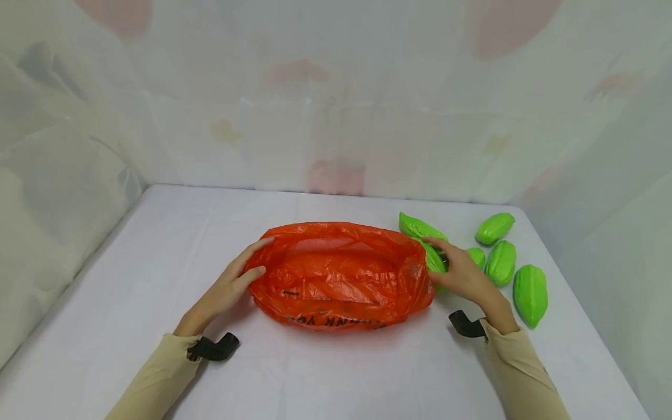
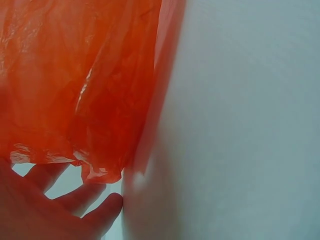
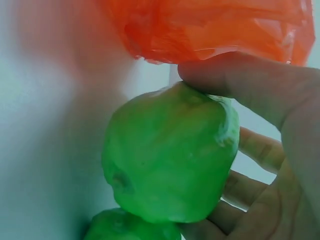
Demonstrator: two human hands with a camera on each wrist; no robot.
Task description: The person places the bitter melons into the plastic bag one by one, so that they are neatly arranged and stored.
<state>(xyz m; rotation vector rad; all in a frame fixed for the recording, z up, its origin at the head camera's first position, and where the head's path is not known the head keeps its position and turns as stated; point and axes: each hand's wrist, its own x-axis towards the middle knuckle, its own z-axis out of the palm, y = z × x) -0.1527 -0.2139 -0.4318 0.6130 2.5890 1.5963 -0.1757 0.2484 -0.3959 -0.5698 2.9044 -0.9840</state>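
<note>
A red plastic bag (image 1: 336, 280) with dark printed letters stands on the table with its mouth spread wide. At its left end my left hand (image 1: 231, 286) touches the rim, thumb and forefinger spread apart over the edge. In the left wrist view, loosely bent fingers (image 2: 95, 210) show below the bag's side. My right hand (image 1: 464, 274) is at the other end, fingertips right at the bag's side. Green ridged fruit (image 1: 433, 256) lies between that hand and the bag. The right wrist view has the thumb tip between the bag (image 3: 210, 30) and one green fruit (image 3: 170, 155).
Several more green fruits (image 1: 530, 294) lie on the right side of the white table (image 1: 131, 280). Another fruit (image 1: 417, 226) is behind the bag's right end. Pale patterned cloth (image 1: 336, 116) encloses the back and both sides. Each wrist carries a black device (image 1: 215, 348).
</note>
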